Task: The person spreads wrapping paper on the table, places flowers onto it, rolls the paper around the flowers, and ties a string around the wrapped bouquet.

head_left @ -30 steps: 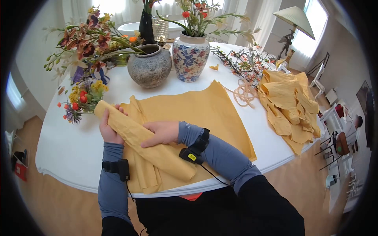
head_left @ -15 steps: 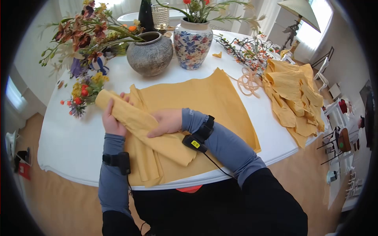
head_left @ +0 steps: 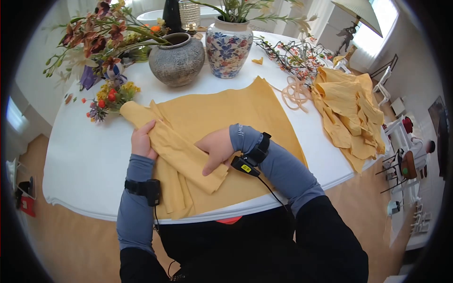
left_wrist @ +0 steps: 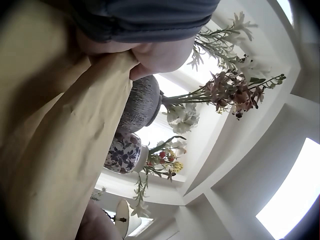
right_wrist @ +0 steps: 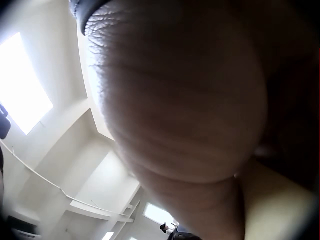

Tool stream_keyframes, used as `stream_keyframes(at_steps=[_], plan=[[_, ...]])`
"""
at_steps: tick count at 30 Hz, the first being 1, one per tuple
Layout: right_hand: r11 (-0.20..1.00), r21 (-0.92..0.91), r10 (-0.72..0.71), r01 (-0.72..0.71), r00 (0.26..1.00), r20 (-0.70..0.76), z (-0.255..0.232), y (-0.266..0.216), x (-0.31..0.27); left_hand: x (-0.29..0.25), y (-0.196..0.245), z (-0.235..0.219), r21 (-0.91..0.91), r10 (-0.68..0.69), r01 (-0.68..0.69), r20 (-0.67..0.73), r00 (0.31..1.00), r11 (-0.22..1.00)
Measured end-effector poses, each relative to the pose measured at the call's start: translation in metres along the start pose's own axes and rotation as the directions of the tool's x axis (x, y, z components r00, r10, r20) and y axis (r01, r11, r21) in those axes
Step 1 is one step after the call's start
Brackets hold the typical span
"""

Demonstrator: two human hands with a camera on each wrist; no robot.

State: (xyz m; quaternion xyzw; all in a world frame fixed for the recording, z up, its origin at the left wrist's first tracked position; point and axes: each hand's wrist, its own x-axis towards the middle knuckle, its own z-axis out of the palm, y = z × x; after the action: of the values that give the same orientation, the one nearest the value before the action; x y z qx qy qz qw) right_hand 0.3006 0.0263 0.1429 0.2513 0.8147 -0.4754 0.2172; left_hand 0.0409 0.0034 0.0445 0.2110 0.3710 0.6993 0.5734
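Note:
In the head view, a rolled length of yellow wrapping paper (head_left: 177, 153) lies slantwise over a wide flat yellow sheet (head_left: 226, 111). My left hand (head_left: 143, 140) grips the roll's left side, thumb on top and other fingers hidden by the paper. Toward its lower right end, my right hand (head_left: 218, 148) holds the roll with the thumb over its top and the fingers tucked behind. Creased paper (left_wrist: 75, 135) fills much of the left wrist view. The right wrist view is mostly the dark base of my right hand (right_wrist: 180, 100), with a strip of paper (right_wrist: 272, 200) below.
Behind the sheet stand a grey round pot (head_left: 177, 63) and a floral vase (head_left: 229, 49). Flowers (head_left: 111, 96) lie at the left. A crumpled yellow pile (head_left: 349, 113), a pink cord (head_left: 296, 94) and berry branches (head_left: 295, 59) occupy the right side.
My right hand has shifted rightward along the roll toward its lower end. My left hand has moved slightly down from the roll's upper end. The roll's lower end has drawn up and looks flatter.

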Motion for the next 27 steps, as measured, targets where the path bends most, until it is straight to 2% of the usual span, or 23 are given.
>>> stream_keyframes(at_steps=[4,5,6,7,8,9,10,11,12,13,14,15,17,21,23,24,26,27], plan=[[0.992,0.036,0.124,-0.122,0.99,-0.063,-0.008,0.035,-0.056,0.006,-0.004,-0.007,0.001,-0.012,0.012,0.036,0.999,1.0],[0.987,0.049,0.16,-0.154,0.974,-0.159,-0.016,0.048,-0.074,0.007,-0.004,-0.008,0.012,-0.01,0.01,0.007,1.0,1.0],[0.975,0.115,0.218,-0.19,0.917,-0.334,-0.027,0.064,-0.092,0.007,-0.004,-0.01,0.024,-0.003,0.004,-0.026,1.0,1.0],[0.96,0.184,0.275,-0.21,0.826,-0.492,-0.039,0.083,-0.108,0.006,-0.004,-0.01,0.027,-0.009,0.01,-0.031,0.999,1.0],[0.934,0.235,0.357,-0.27,0.651,-0.67,-0.05,0.106,-0.122,0.007,-0.004,-0.01,0.021,-0.014,0.014,-0.025,1.0,1.0],[0.924,0.233,0.357,-0.305,0.46,-0.813,-0.061,0.133,-0.132,0.008,-0.004,-0.011,0.025,-0.024,0.025,-0.022,0.999,0.999],[0.88,0.275,0.401,-0.388,0.297,-0.867,-0.075,0.167,-0.14,0.008,-0.004,-0.012,0.032,-0.033,0.033,-0.018,0.999,0.999],[0.867,0.259,0.344,-0.426,0.135,-0.929,-0.092,0.238,-0.141,0.007,-0.004,-0.012,0.031,-0.028,0.029,-0.012,1.0,0.999],[0.868,0.256,0.338,-0.425,0.13,-0.932,-0.097,0.273,-0.15,0.007,-0.005,-0.013,0.028,-0.033,0.033,-0.01,0.999,0.999],[0.798,0.347,0.404,-0.492,0.011,-0.915,-0.102,0.299,-0.158,0.008,-0.004,-0.014,0.025,-0.036,0.036,-0.01,0.999,0.999],[0.717,0.438,0.455,-0.542,-0.113,-0.883,-0.106,0.299,-0.161,0.007,-0.001,-0.012,0.025,-0.027,0.027,-0.006,1.0,0.999],[0.721,0.435,0.45,-0.539,-0.114,-0.886,-0.106,0.301,-0.162,0.006,0.0,-0.011,0.004,-0.041,0.041,-0.017,0.999,0.999],[0.563,0.554,0.618,-0.614,-0.133,-0.775,-0.096,0.282,-0.166,0.005,0.002,-0.011,-0.021,-0.053,0.052,-0.029,0.998,0.998],[0.624,0.583,0.629,-0.52,-0.108,-0.77,-0.087,0.31,-0.163,0.005,0.001,-0.013,0.011,-0.054,0.054,-0.006,0.999,0.999],[0.7,0.553,0.531,-0.451,-0.188,-0.826,-0.088,0.311,-0.168,0.006,0.001,-0.015,0.006,-0.063,0.063,-0.002,0.998,0.998],[0.701,0.552,0.531,-0.451,-0.187,-0.827,-0.092,0.31,-0.174,0.007,0.0,-0.017,0.006,-0.051,0.051,-0.005,0.999,0.999],[0.824,0.462,0.297,-0.329,-0.443,-0.846,-0.101,0.294,-0.187,0.007,0.0,-0.017,0.003,-0.039,0.039,-0.011,0.999,0.999],[0.854,0.423,0.227,-0.302,-0.516,-0.826,-0.104,0.279,-0.193,0.007,-0.001,-0.016,-0.001,-0.026,0.026,-0.002,1.0,1.0]])
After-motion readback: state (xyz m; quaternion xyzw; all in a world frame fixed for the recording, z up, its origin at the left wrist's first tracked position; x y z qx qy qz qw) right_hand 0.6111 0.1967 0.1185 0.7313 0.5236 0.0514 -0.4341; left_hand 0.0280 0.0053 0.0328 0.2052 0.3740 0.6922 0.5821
